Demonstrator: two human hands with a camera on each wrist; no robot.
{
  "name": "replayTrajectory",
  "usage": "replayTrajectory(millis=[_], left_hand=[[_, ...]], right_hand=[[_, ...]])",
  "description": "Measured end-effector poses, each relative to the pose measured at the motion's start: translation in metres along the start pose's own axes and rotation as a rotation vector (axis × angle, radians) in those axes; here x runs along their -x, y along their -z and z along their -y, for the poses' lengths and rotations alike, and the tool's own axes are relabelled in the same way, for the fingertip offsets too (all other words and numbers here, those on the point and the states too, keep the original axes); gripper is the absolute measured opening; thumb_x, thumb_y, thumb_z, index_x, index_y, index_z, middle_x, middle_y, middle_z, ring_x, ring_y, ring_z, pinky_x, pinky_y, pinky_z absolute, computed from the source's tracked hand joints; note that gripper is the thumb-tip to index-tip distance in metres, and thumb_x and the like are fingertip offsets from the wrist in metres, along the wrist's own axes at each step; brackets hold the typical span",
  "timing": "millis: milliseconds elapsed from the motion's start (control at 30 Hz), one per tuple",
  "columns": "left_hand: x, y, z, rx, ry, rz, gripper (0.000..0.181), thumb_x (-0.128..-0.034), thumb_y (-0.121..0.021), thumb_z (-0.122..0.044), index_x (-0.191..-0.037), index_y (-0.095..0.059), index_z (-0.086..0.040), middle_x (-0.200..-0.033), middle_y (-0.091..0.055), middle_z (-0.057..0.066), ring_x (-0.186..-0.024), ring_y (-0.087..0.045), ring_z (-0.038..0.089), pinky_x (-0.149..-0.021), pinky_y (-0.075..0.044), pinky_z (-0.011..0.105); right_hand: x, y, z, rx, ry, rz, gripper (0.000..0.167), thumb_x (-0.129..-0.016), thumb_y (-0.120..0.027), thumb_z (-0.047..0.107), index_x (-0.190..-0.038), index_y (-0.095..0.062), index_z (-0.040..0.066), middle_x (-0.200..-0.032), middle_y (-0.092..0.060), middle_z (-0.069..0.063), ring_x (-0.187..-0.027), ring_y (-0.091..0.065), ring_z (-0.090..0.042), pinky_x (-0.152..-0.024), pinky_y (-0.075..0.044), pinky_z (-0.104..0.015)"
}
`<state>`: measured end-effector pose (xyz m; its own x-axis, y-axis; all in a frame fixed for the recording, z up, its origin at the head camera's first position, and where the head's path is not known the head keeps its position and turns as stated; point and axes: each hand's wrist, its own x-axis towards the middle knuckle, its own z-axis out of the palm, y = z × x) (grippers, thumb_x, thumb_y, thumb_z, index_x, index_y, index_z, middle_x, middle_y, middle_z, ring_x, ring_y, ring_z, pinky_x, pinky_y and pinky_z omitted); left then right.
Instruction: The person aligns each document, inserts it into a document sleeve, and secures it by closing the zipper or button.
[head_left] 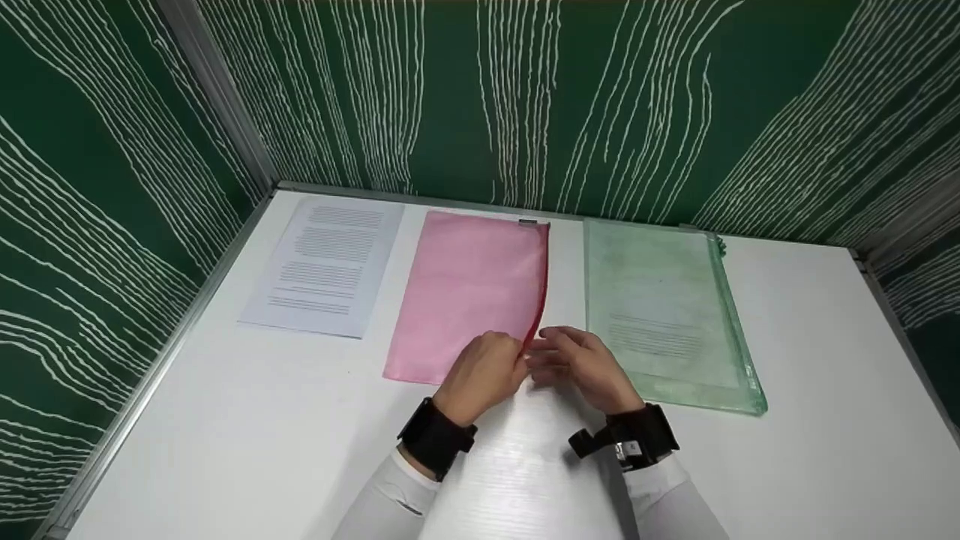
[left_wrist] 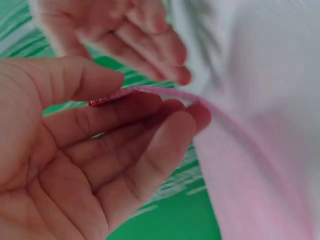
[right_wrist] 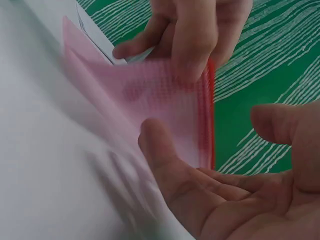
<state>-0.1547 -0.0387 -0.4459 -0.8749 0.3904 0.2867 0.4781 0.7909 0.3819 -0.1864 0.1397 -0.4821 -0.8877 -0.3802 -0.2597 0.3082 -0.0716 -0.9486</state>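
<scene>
A pink mesh zipper pouch (head_left: pixel 472 285) lies on the white table, a red zipper (head_left: pixel 545 277) along its right edge. My left hand (head_left: pixel 484 379) pinches the pouch's near right corner between thumb and fingers and lifts it off the table; the left wrist view shows the raised edge (left_wrist: pixel 170 92) bending over the fingers. Just right of that corner is my right hand (head_left: pixel 589 367), its fingers extended and apart from the thumb. In the right wrist view nothing sits between the right thumb and fingers, and the lifted mesh (right_wrist: pixel 145 95) is close beyond them.
Printed paper sheets (head_left: pixel 326 270) lie left of the pink pouch. A green zipper pouch (head_left: pixel 652 277) with a printed sheet visible inside lies to the right. Green walls (head_left: pixel 450 90) with white wavy lines stand behind and beside the white table (head_left: pixel 247 420).
</scene>
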Motion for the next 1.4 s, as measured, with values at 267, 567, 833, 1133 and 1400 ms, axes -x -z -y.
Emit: replayTrajectory(millis=[267, 567, 833, 1133, 1400], left_hand=[[0.005, 0.010, -0.026, 0.087, -0.130, 0.079, 0.029, -0.0795, -0.057, -0.010, -0.052, -0.048, -0.014, -0.052, -0.038, -0.008, -0.050, -0.034, 0.004, -0.044, -0.026, 0.015], [0.011, 0.013, -0.037, 0.065, -0.311, 0.167, 0.029, -0.0785, -0.058, -0.010, -0.052, -0.046, -0.014, -0.053, -0.033, -0.011, -0.053, -0.032, 0.001, -0.048, -0.026, 0.013], [0.006, 0.021, -0.017, 0.154, -0.211, 0.288, 0.023, -0.0827, -0.065, -0.035, -0.076, -0.066, -0.014, -0.066, -0.055, -0.009, -0.059, -0.044, 0.002, -0.055, -0.035, 0.014], [0.004, 0.042, 0.042, 0.173, 0.377, -0.002, 0.034, -0.0890, -0.058, -0.023, -0.114, -0.059, 0.000, -0.108, -0.060, 0.014, -0.101, -0.058, 0.026, -0.087, -0.047, 0.037], [0.002, 0.054, 0.075, 0.489, 0.488, -0.148, 0.048, -0.0911, -0.052, -0.022, -0.132, -0.042, 0.000, -0.121, -0.056, 0.019, -0.112, -0.055, 0.028, -0.092, -0.046, 0.039]], right_hand=[[0.000, 0.022, 0.005, 0.042, -0.068, -0.110, 0.049, -0.094, -0.049, 0.032, -0.123, -0.047, -0.007, -0.101, -0.063, -0.022, -0.077, -0.066, -0.025, -0.062, -0.054, -0.034], [0.002, 0.032, 0.006, 0.217, -0.013, -0.151, 0.028, -0.091, -0.048, 0.009, -0.108, -0.052, -0.013, -0.064, -0.055, -0.008, -0.047, -0.050, -0.012, -0.044, -0.044, -0.026], [0.008, 0.034, 0.013, 0.381, 0.120, -0.180, 0.024, -0.094, -0.049, 0.013, -0.114, -0.055, 0.002, -0.090, -0.061, -0.014, -0.073, -0.057, -0.013, -0.061, -0.047, -0.025], [0.018, 0.043, 0.025, 0.313, 0.239, -0.167, 0.026, -0.094, -0.049, 0.015, -0.118, -0.055, 0.005, -0.091, -0.058, -0.014, -0.076, -0.056, -0.014, -0.063, -0.047, -0.024], [0.024, 0.048, 0.028, 0.239, 0.384, -0.089, 0.036, -0.092, -0.053, 0.018, -0.124, -0.051, 0.001, -0.099, -0.062, -0.012, -0.086, -0.060, -0.012, -0.071, -0.051, -0.023]])
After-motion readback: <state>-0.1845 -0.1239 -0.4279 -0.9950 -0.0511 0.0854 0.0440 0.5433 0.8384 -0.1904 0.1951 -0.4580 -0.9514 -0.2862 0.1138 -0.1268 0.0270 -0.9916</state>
